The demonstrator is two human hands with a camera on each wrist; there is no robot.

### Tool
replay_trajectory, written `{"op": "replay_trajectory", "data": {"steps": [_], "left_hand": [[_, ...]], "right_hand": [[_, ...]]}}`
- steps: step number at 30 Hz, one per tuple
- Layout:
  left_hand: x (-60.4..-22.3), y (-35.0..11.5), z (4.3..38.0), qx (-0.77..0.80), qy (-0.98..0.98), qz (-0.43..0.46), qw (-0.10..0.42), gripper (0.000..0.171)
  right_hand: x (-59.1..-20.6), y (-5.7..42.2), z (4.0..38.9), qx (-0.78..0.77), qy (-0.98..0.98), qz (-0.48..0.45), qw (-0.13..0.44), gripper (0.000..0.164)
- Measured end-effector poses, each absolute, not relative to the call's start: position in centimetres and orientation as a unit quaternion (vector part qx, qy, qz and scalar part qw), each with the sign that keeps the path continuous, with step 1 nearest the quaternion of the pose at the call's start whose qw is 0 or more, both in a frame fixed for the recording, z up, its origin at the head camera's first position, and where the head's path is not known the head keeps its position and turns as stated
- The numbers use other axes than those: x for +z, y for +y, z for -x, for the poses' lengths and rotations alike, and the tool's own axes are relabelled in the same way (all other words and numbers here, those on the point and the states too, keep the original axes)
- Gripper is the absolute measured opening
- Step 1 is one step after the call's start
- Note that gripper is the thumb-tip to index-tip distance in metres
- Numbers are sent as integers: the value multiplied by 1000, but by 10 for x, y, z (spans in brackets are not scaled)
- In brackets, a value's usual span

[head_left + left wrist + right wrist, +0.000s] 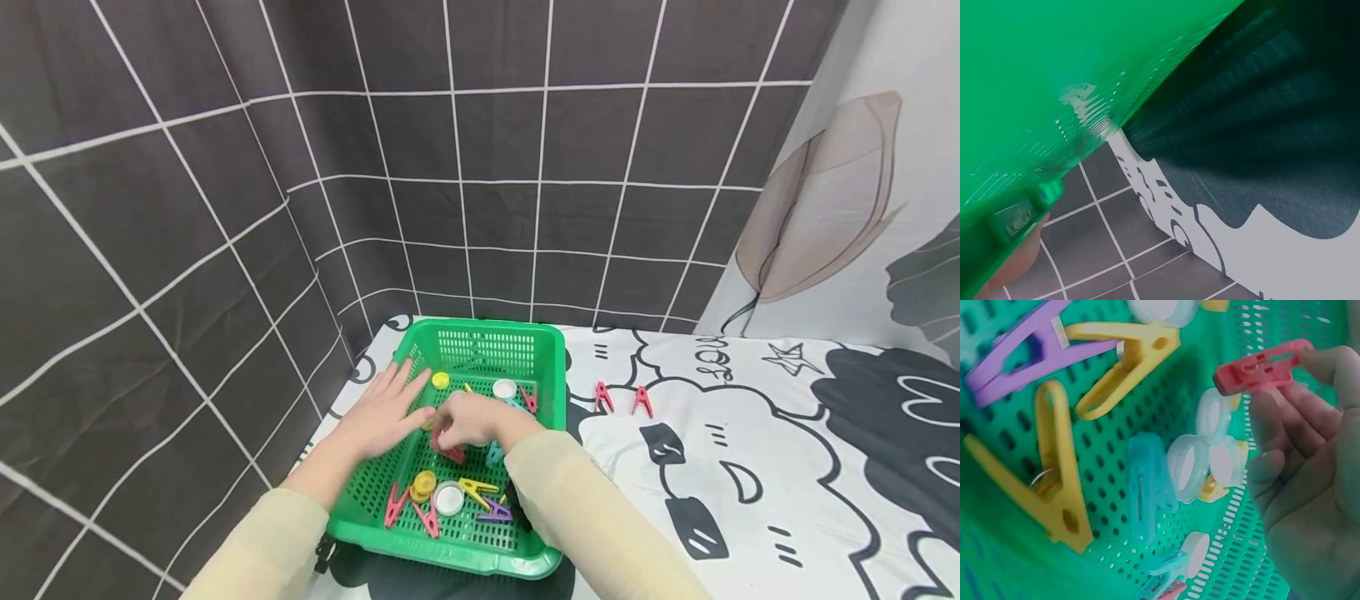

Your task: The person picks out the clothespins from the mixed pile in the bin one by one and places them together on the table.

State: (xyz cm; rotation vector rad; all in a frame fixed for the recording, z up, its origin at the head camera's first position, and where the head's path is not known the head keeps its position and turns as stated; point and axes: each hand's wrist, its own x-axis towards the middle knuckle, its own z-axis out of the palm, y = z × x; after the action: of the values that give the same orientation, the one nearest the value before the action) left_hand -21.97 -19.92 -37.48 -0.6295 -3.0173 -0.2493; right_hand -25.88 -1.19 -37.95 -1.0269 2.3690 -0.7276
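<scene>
My right hand [1310, 450] pinches a red clothespin [1260, 367] between thumb and fingers. In the head view that hand is over the middle of a green plastic basket [517, 564]. My left hand [385, 414] lies at the basket's left rim, its fingers straight and spread; the left wrist view shows only a sliver of it beneath the green plastic. Inside the basket are yellow clothespins [1060, 481], a purple clothespin [1019, 356], a blue clothespin [1144, 484], more red clothespins [396, 505], and white caps [449, 498] and yellow caps [440, 380].
Two red clothespins [603, 397] lie on the printed cloth [757, 425] right of the basket. A dark curtain with white grid lines [495, 133] hangs behind and to the left. At the far right hangs a pale cloth with leaf prints [915, 108].
</scene>
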Motion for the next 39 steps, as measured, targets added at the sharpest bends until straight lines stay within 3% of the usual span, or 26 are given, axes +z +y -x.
{"op": "replay_trajectory", "data": {"steps": [11, 25, 39], "left_hand": [[-374, -197, 218, -81, -976, 199, 17, 70], [-374, -197, 217, -76, -976, 204, 24, 71], [-374, -197, 217, -78, -976, 204, 20, 71]], "right_hand": [[-373, 5, 269, -339, 893, 275, 112, 41], [-367, 21, 273, -366, 899, 236, 49, 34], [-342, 39, 279, -449, 874, 176, 66, 33]]}}
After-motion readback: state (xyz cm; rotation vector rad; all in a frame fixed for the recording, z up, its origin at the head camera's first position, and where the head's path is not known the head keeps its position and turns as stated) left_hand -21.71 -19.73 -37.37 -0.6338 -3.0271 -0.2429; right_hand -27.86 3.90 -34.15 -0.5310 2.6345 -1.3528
